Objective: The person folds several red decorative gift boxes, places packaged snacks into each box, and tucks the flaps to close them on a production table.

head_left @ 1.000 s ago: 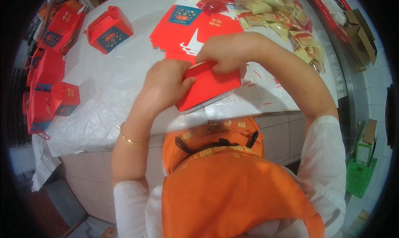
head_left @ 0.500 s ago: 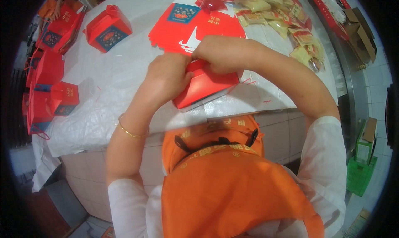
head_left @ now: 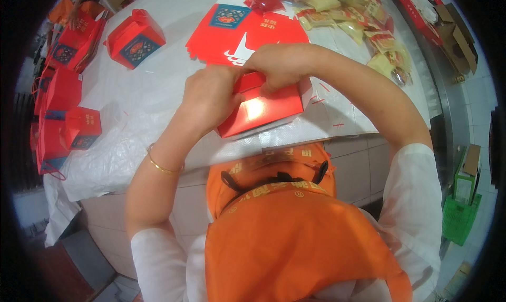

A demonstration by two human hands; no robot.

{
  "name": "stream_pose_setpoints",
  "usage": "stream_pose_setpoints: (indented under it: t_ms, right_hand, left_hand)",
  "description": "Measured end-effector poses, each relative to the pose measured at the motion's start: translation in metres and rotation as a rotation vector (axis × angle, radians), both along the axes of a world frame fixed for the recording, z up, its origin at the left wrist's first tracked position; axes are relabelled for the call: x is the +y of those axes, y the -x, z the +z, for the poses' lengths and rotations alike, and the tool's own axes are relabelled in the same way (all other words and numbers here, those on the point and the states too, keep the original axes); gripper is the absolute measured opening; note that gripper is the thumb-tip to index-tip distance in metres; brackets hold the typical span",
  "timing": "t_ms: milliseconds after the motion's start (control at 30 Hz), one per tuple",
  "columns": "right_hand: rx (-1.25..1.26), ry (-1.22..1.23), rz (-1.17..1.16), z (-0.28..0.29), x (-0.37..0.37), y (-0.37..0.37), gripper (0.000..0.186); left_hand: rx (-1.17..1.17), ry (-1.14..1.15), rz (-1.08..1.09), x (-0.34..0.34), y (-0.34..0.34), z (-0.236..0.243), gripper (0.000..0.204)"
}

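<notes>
Right in front of me, near the table's front edge, stands a red carton gift box [head_left: 274,111]. My left hand [head_left: 212,88] grips its top on the left, thumb bent over the near side. My right hand [head_left: 279,64] pinches the top on the right, its thumb pressing on the near red panel. Both hands are closed on the box; the fingertips on its far side are hidden. Just beyond it lies a stack of flat red box blanks [head_left: 253,33] with a blue printed panel and white cut-out areas.
A closed red box with a handle top [head_left: 136,38] stands at the back left. More red boxes [head_left: 83,127] line the left edge. Small wrapped packets [head_left: 342,12] are heaped at the back right. A co-worker's hand [head_left: 74,17] shows far left. A green crate [head_left: 461,217] sits at right.
The near panel of the box now catches a bright glare and faces up more. My hands keep their hold, with my right thumb stretched further onto the panel.
</notes>
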State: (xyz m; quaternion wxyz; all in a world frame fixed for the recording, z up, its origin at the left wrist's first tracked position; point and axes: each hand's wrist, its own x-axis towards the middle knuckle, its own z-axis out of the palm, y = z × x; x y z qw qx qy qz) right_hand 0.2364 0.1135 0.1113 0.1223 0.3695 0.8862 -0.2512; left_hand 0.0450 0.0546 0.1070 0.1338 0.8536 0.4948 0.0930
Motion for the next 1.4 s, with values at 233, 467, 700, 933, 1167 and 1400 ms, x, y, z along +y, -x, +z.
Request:
stream_pose_setpoints:
  t_ms: [233,467,700,933,1167,1400]
  right_hand:
    - [0.071,-0.132,0.020,0.016,-0.024,-0.002,0.034]
    - [-0.029,-0.235,0.115,0.005,-0.025,-0.019,0.019]
    - [0.050,-0.387,0.080,-0.005,-0.062,0.003,0.018]
    - [0.318,-0.289,0.003,-0.016,-0.061,0.024,0.012]
    - [0.399,-0.486,0.047,-0.038,-0.069,0.028,0.010]
    - [0.433,-0.423,0.045,-0.039,-0.069,0.031,0.008]
  left_hand:
    - [0.008,-0.025,-0.045,0.001,0.008,-0.007,0.027]
    - [0.072,0.008,-0.068,0.003,0.010,-0.004,0.016]
    - [0.016,0.203,-0.053,0.003,0.011,0.000,0.024]
    - [-1.009,0.055,0.041,-0.031,0.045,-0.039,0.040]
    - [-1.200,-0.031,0.371,-0.090,0.033,-0.101,0.050]
    - [-0.773,-0.295,0.433,-0.093,0.015,-0.103,0.035]
